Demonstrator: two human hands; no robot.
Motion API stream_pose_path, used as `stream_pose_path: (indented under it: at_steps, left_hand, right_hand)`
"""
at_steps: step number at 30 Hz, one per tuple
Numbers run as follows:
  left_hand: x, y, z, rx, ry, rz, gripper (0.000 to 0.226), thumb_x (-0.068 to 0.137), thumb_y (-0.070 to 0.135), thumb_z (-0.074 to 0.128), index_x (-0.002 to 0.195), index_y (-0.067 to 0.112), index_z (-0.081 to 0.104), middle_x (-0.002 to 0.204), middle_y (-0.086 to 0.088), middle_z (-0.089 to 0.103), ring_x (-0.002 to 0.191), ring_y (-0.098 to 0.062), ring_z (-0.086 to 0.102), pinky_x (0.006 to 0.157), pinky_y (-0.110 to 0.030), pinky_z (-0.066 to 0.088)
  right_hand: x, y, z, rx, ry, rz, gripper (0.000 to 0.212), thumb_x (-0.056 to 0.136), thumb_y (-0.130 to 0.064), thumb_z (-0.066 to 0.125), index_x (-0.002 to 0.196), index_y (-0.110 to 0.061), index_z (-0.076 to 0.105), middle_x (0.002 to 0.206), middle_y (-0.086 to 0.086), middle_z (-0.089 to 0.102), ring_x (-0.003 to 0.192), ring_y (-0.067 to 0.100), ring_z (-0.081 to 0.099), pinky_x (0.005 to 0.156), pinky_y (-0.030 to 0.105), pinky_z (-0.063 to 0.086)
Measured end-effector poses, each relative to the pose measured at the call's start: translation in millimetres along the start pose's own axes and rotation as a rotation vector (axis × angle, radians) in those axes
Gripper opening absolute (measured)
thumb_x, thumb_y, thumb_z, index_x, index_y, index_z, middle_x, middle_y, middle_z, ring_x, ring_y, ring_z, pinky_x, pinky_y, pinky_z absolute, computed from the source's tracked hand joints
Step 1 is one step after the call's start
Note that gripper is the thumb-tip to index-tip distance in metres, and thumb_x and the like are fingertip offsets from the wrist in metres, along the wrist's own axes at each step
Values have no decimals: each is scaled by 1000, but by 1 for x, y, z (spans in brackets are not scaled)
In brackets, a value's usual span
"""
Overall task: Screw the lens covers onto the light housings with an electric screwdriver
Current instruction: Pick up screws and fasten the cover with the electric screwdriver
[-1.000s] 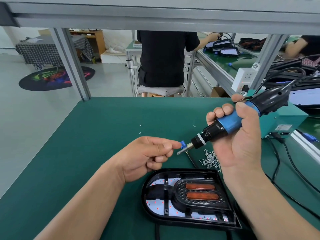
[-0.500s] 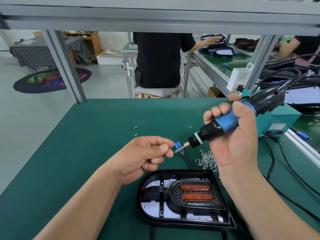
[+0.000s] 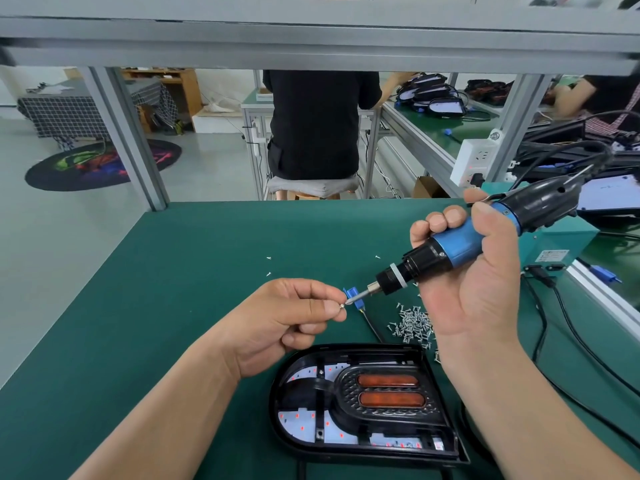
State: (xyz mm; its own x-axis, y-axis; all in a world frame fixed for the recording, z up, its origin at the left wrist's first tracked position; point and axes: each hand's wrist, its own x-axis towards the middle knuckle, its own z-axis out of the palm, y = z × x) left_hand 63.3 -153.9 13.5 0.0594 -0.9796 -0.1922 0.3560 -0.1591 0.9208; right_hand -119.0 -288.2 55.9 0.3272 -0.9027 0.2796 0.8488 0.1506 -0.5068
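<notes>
A black light housing [image 3: 363, 403] with two orange lens strips lies on the green mat near the front edge. My right hand [image 3: 474, 289] grips a blue and black electric screwdriver [image 3: 460, 244], held above the mat with its bit pointing down-left. My left hand [image 3: 291, 317] pinches a small silver screw [image 3: 342, 305] right at the bit's tip. A blue connector [image 3: 355, 296] on a thin wire lies behind the bit. A heap of loose screws [image 3: 412, 323] sits beside my right hand.
A teal power box [image 3: 561, 244] with black cables stands at the right, next to a white socket strip [image 3: 478, 161]. A few stray screws [image 3: 268, 268] dot the mat. A person sits beyond the bench's far edge; aluminium frame posts flank the mat.
My left hand's fingertips have drawn back slightly from the bit, so the screw now shows at the tip. The screwdriver and housing have hardly moved.
</notes>
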Motion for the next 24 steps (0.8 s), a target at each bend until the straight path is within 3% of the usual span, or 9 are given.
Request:
stream_pose_path:
  at_steps: [13,24]
  left_hand:
    - [2,-1,2,26,34,-2,11,80,4,78,89,10,80,87,-14,70,52,-6,32,40,-13,26]
    - [7,-4,-2,93,180,112,17,70,8,88,86,13,82,90,-21,61,50,-9,28,42,-16,25]
  right_hand:
    - [-2,2,1,-45,-22,-3,12,104,-14,54,115,-16,57,83,-1,53,77,16,54,87,34,52]
    - [-3,10,-2,-106,48,-30,18,101,-22,69,112,-19,55,89,-1,55,81,15,58,91,36,54]
